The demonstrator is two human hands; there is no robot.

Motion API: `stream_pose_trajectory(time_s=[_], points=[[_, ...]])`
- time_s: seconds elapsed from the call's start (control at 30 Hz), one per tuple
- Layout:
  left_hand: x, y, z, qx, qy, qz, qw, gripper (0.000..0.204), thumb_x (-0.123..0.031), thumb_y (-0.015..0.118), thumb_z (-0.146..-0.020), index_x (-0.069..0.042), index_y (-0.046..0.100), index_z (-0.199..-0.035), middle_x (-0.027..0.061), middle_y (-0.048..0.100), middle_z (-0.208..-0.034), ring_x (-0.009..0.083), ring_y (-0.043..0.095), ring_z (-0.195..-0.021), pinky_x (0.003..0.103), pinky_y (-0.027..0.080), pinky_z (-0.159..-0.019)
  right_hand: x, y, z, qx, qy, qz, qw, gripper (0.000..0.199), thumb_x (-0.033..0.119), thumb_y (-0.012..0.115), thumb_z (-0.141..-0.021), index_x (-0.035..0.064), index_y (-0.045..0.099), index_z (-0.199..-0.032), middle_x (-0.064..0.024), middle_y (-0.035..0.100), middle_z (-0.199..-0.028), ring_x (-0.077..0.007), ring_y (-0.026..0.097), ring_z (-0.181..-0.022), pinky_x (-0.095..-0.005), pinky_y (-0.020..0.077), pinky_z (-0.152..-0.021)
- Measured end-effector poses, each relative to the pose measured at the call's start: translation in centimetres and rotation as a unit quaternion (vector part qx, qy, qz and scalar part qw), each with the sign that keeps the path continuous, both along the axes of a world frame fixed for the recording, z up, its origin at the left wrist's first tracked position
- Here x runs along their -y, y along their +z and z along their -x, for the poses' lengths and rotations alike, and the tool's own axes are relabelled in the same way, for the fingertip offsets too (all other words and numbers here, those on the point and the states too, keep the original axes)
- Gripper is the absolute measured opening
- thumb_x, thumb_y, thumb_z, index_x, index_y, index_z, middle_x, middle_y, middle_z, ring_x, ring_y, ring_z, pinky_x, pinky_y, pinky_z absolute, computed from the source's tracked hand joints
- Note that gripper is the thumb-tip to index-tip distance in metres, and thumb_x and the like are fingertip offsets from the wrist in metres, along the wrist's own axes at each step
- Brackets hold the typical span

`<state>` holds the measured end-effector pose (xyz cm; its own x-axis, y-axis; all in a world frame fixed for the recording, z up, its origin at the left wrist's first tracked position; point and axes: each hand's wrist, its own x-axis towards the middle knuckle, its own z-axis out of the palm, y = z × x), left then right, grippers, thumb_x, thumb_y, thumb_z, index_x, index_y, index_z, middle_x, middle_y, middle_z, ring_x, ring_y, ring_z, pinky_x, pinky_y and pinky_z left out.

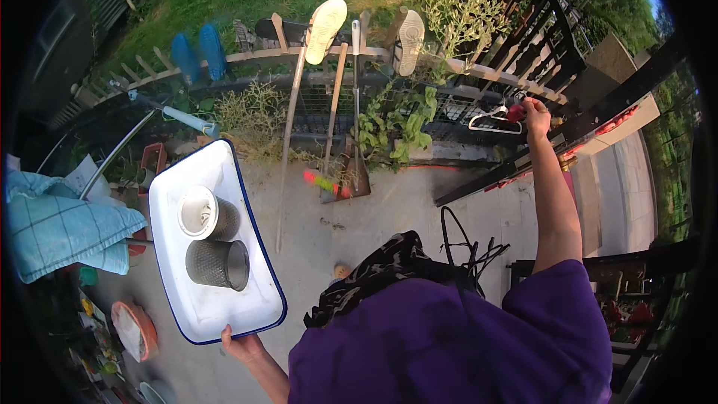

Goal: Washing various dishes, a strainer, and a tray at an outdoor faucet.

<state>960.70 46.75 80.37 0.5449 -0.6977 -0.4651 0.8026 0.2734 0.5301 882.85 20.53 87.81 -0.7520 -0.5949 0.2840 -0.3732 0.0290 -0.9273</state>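
My left hand (243,346) grips the lower rim of a white enamel tray (217,318) with a dark blue edge, held out at the left. Inside it are a white perforated cup (199,211) and a grey mesh cup (217,265), the grey one lying on its side with its mouth to the right. My right arm reaches far out to the fence at the upper right. There the fingers of my right hand (536,117) are closed at a small dark red thing (516,113), beside a white clothes hanger (494,121). Its exact kind is too small to tell.
Along the low fence (247,56) hang blue slippers (212,51) and pale shoes (326,30). Long-handled tools (292,142) and a dustpan (355,179) lean there. A blue checked cloth (67,224) hangs left; an orange pot (134,329) stands below. A dark metal gate (568,138) is at right.
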Motion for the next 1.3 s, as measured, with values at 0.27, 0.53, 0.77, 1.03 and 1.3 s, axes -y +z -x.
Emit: stream_pose_trajectory(time_s=[0.27,0.53,0.77,1.03,1.3], points=[[7.5,1.8,8.9,0.040,0.035,0.015,0.998,0.065,-0.006,0.059,-0.069,0.007,0.037,-0.128,0.0219,0.045,-0.129,0.0387,0.042,-0.121,0.058,0.033,-0.103,7.6,-2.0,16.1,-0.067,-0.161,-0.088,0.981,0.026,0.029,0.062,-0.084,0.0074,0.066,-0.098,-0.0042,0.065,-0.078,-0.0143,0.060,-0.069,-0.0290,0.0465,-0.066],[12.3,4.4,20.8,0.039,0.104,-0.037,0.993,0.060,-0.006,0.060,-0.070,0.009,0.040,-0.125,0.0214,0.047,-0.125,0.0373,0.046,-0.117,0.057,0.036,-0.100,16.5,-4.7,32.9,-0.011,-0.089,-0.056,0.994,0.023,0.021,0.060,-0.087,0.0025,0.064,-0.100,-0.0037,0.063,-0.075,-0.0118,0.059,-0.065,-0.0253,0.0469,-0.058],[14.7,5.0,28.3,0.043,0.123,-0.068,0.989,0.056,-0.004,0.062,-0.069,0.009,0.043,-0.120,0.0197,0.050,-0.121,0.0356,0.049,-0.111,0.053,0.040,-0.097,19.0,-5.8,37.3,-0.054,-0.152,-0.190,0.969,0.021,0.021,0.061,-0.086,0.0051,0.067,-0.099,-0.0055,0.066,-0.077,-0.0122,0.062,-0.065,-0.0257,0.0476,-0.058],[14.3,7.9,32.0,0.041,0.108,-0.075,0.990,0.054,-0.006,0.060,-0.069,0.007,0.045,-0.118,0.0193,0.052,-0.118,0.0357,0.050,-0.111,0.054,0.039,-0.098,20.5,-19.0,42.5,0.168,-0.031,-0.221,0.960,0.028,0.015,0.066,-0.081,0.0029,0.065,-0.106,-0.0067,0.066,-0.078,-0.0105,0.057,-0.061,-0.0237,0.0433,-0.054],[10.7,6.4,32.3,0.001,0.155,-0.055,0.986,0.052,-0.005,0.059,-0.065,0.002,0.050,-0.116,0.0134,0.058,-0.111,0.0300,0.054,-0.105,0.043,0.041,-0.096,27.7,-19.8,35.3,0.073,0.101,-0.775,0.619,0.029,0.030,0.051,-0.086,0.0163,0.062,-0.109,-0.0094,0.064,-0.092,-0.0220,0.062,-0.082,-0.0373,0.0481,-0.068]])
